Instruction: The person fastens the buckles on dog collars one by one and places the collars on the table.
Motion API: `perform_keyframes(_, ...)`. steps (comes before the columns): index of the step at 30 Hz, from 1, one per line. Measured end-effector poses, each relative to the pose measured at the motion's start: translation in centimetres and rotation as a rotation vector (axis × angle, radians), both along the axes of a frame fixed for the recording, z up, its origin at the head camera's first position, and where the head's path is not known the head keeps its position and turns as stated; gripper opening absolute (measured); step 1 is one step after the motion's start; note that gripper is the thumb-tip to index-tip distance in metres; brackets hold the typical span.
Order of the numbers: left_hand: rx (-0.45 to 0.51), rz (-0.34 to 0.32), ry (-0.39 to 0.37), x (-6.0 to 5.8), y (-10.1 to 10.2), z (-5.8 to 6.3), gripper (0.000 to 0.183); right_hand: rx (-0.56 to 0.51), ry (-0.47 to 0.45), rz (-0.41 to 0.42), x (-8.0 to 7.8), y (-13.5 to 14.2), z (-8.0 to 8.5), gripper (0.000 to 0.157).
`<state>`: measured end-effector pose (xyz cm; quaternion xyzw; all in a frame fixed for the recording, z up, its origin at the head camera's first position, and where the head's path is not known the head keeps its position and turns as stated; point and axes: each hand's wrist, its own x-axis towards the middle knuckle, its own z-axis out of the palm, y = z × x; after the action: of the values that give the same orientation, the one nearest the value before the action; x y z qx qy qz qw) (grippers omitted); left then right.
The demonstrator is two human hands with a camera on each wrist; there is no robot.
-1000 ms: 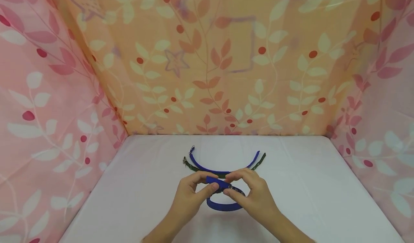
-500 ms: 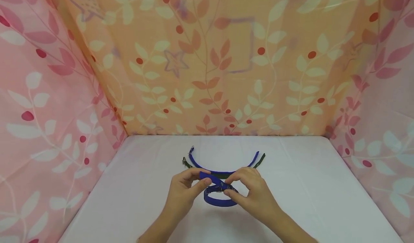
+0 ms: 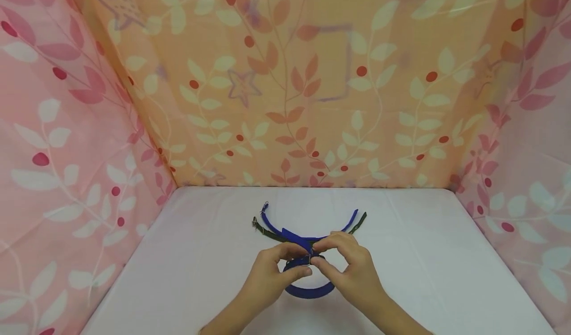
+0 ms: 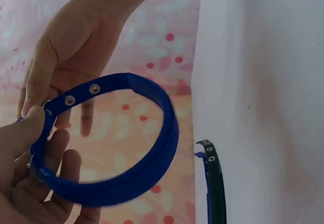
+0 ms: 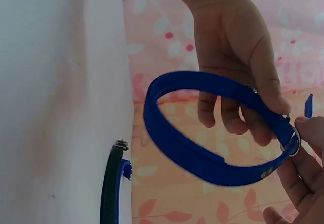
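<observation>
Between both hands a blue buckle collar point(image 3: 310, 292) is bent into a ring, its pointed free end slanting up past the fingers in the head view. My left hand point(image 3: 272, 270) holds the band beside the metal buckle, thumb and fingers on either side of it. Close against it, my right hand point(image 3: 357, 265) pinches the strap at the buckle with thumb and forefinger. Metal eyelets show along the ring point(image 4: 111, 196) in the left wrist view. A metal ring point(image 5: 296, 142) sits by the fingertips in the right wrist view, where the fingers partly hide the buckle.
Behind the hands, a second blue collar point(image 3: 269, 222) and a dark green collar point(image 3: 267, 233) lie curved on the white table point(image 3: 187, 275), buckles to the left. Patterned cloth point(image 3: 285, 127) stands around the table's back and sides.
My left hand has let go of the collar's free end and moved right, onto the band by the buckle. The free end now points up between the hands; the right hand stays near the buckle.
</observation>
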<state>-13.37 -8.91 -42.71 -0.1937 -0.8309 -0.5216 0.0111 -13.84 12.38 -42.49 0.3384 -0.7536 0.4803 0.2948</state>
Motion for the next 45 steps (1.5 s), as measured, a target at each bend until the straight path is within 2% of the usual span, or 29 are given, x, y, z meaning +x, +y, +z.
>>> perform_keyframes(7,0.281,0.012,-0.052,0.29,0.57,-0.12,0.024,0.017,-0.05,-0.068,0.42,-0.16,0.06,0.034)
perform_keyframes(10,0.354,0.026,-0.078,0.43,0.7,-0.2,0.026,0.025,-0.027,-0.08,0.47,-0.23,-0.09,0.038)
perform_keyframes(13,0.393,0.044,-0.096,0.52,0.76,-0.2,0.028,0.02,0.001,-0.059,0.3,-0.27,-0.18,0.042)
perform_keyframes(18,0.41,0.04,-0.13,0.69,0.81,-0.14,0.028,0.038,-0.005,-0.028,0.22,-0.19,-0.34,0.049)
perform_keyframes(20,0.387,0.031,-0.126,0.77,0.86,-0.18,0.027,0.054,-0.008,-0.029,0.27,-0.14,-0.36,0.052)
perform_keyframes(22,0.337,0.012,-0.085,0.8,0.92,-0.31,0.025,0.063,0.012,-0.031,0.25,-0.08,-0.33,0.054)
perform_keyframes(25,0.253,-0.01,0.03,0.79,1.02,-0.55,0.022,0.07,0.078,-0.028,0.07,-0.02,-0.26,0.053)
perform_keyframes(28,0.224,-0.025,0.116,0.74,1.06,-0.71,0.02,0.064,0.136,-0.023,-0.17,0.09,-0.18,0.049)
perform_keyframes(33,0.225,-0.028,0.129,0.55,1.01,-0.72,0.019,0.064,0.169,-0.018,-0.33,0.28,-0.01,0.052)
perform_keyframes(37,0.249,-0.008,0.04,0.53,0.99,-0.48,0.021,0.052,0.189,-0.017,-0.29,0.3,0.26,0.055)
perform_keyframes(41,0.354,-0.003,-0.102,0.68,1.04,-0.21,0.025,0.039,0.218,-0.023,-0.26,0.13,0.49,0.051)
perform_keyframes(45,0.446,-0.021,-0.213,0.87,1.1,-0.14,0.032,0.024,0.267,-0.031,-0.31,-0.16,0.46,0.047)
